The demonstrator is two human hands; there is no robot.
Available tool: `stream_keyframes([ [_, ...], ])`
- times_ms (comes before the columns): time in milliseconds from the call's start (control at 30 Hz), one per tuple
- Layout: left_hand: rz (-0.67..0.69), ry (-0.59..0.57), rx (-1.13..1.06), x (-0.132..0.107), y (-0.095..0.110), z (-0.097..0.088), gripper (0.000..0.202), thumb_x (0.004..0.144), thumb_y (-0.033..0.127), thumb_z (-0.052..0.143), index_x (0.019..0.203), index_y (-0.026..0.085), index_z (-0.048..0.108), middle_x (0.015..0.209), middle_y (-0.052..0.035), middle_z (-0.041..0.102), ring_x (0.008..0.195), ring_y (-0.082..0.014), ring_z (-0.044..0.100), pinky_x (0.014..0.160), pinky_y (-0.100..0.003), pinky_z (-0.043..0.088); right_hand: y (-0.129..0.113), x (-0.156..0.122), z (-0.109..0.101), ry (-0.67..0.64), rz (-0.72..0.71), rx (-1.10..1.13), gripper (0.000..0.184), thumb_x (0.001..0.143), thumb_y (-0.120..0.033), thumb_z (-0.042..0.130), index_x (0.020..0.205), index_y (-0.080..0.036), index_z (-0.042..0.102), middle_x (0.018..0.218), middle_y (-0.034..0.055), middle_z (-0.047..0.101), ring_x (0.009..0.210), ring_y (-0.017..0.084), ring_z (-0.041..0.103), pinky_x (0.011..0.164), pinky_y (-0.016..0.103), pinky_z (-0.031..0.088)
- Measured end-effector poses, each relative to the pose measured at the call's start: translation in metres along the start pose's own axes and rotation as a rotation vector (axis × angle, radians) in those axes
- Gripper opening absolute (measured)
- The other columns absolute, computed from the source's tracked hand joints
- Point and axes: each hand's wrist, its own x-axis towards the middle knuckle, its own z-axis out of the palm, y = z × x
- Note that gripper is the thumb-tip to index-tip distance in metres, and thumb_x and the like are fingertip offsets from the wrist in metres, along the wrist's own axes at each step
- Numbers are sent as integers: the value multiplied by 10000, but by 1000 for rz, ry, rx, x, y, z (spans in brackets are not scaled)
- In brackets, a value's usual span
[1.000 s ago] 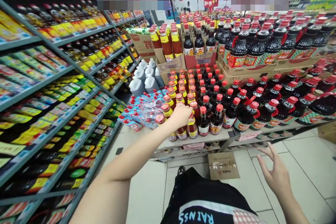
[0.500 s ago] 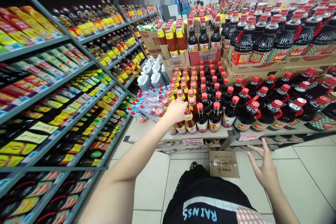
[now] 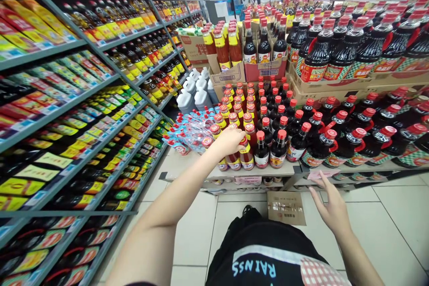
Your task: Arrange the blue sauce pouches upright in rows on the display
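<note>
— How many hands are at work, and on what?

— Two. The left hand (image 3: 230,140) reaches over the front corner of the display platform (image 3: 268,171) and its fingers curl down on the cap of a red-capped bottle (image 3: 232,157) in the front row — whether they truly grip it cannot be told. The right hand (image 3: 330,209) hangs open, fingers spread, below the platform edge, holding nothing.

— What stands around?

— Two dark bottles (image 3: 270,149) just beside that one, clear packets (image 3: 187,134) to its left, four white jugs (image 3: 196,91) behind. A flat cardboard box (image 3: 286,208) lies on the floor between the hands; long shelves (image 3: 83,111) run on the left.

— Any change from a second ago?

— The left hand has stayed on the same bottle; the right has drifted up, nearer the platform.
</note>
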Motion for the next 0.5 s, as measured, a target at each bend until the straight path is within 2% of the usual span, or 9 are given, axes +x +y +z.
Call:
stream_keyframes([
  [100, -45, 144, -39, 5, 20, -10, 424, 898, 538, 564, 1080, 156, 598, 1056, -129, 670, 1019, -288, 622, 870, -368, 441, -30, 50, 0, 88, -103, 9, 524, 961, -381, 518, 1454, -241, 410, 1223, 83, 675, 1135, 232, 623, 1020, 401, 476],
  [167, -116, 230, -61, 14, 39, -13, 471, 932, 576, 474, 1080, 143, 585, 1031, -136, 671, 994, -294, 632, 847, -376, 451, -50, 87, 8, 116, -64, 1, 478, 972, -393, 496, 1411, -212, 447, 1208, 91, 682, 1083, 219, 653, 984, 364, 495],
  [267, -251, 206, -74, 33, 67, -11, 509, 923, 582, 490, 1046, 101, 598, 954, -168, 678, 963, -323, 653, 827, -393, 468, -74, 130, 35, -2, 53, -184, 520, 957, -454, 511, 1369, -142, 453, 1140, 149, 702, 1001, 277, 686, 836, 372, 531],
  [400, -335, 122, -93, 49, 80, -2, 366, 941, 430, 539, 1047, 88, 619, 948, -183, 689, 953, -319, 674, 775, -370, 496, -87, 153, 71, -217, 185, -425, 436, 961, -498, 486, 1165, -114, 521, 966, 185, 717, 840, 313, 706, 677, 349, 490],
  [500, -287, 122, -134, 48, 72, 2, 313, 934, 400, 563, 1036, 110, 623, 978, -156, 698, 943, -290, 678, 761, -347, 505, -83, 156, 79, -276, 177, -448, 393, 1000, -464, 412, 1134, -104, 493, 992, 199, 705, 854, 302, 703, 672, 327, 456],
])
